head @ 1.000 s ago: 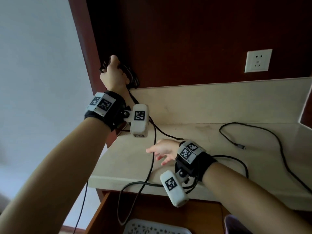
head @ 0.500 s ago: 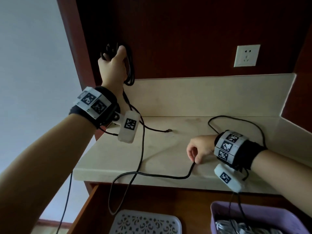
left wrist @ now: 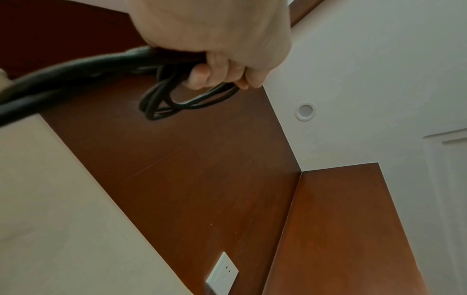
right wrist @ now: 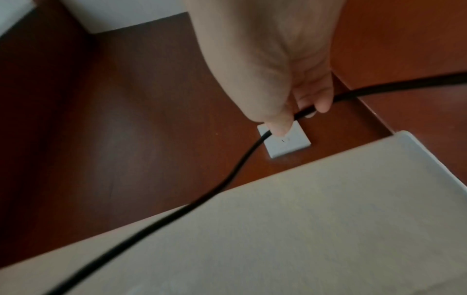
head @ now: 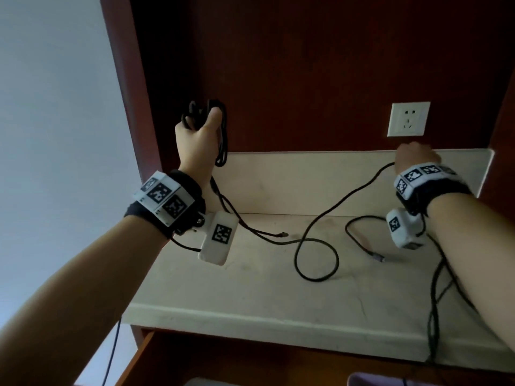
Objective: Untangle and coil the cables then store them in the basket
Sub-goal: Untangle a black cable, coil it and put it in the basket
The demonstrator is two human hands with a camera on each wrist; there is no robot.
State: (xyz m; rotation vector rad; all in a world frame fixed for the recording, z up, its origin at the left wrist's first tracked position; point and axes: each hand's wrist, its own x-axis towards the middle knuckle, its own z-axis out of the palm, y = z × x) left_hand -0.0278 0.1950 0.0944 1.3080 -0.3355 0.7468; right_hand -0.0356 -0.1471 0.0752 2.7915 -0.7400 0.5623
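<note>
- The black cable [head: 328, 215] runs in one long sag between your two hands: gathered loops at the left end, a single strand at the right end, its slack looping on the counter [head: 250, 288] between them.
- The coil [head: 206, 118] sits in your left hand [head: 196, 140], raised against the dark wood back panel [head: 306, 65]; the fingers [left wrist: 217, 73] curl round several turns at once, and more loops hang below the fist.
- Your right hand [head: 415, 157] is out to the right, just below the wall socket [head: 408, 119], pinching the one strand between thumb and fingertips [right wrist: 321, 99].
- So the free length lies rightward and downward from the coil, its long axis roughly left to right across the counter, with one loose loop [head: 316, 260] lying flat midway.
- The right hand is the nearer to the unwound part; I judge the next turn calls for carrying that strand leftward to the coil, not moving the coil.
- A short tail with a plug end [head: 283, 234] lies on the counter below the left wrist, and a second cable [head: 359, 240] with its own connector lies near the right wrist; both could be dragged along.
- The basket shows only as a sliver at the bottom edge, too little to place exactly.
</note>
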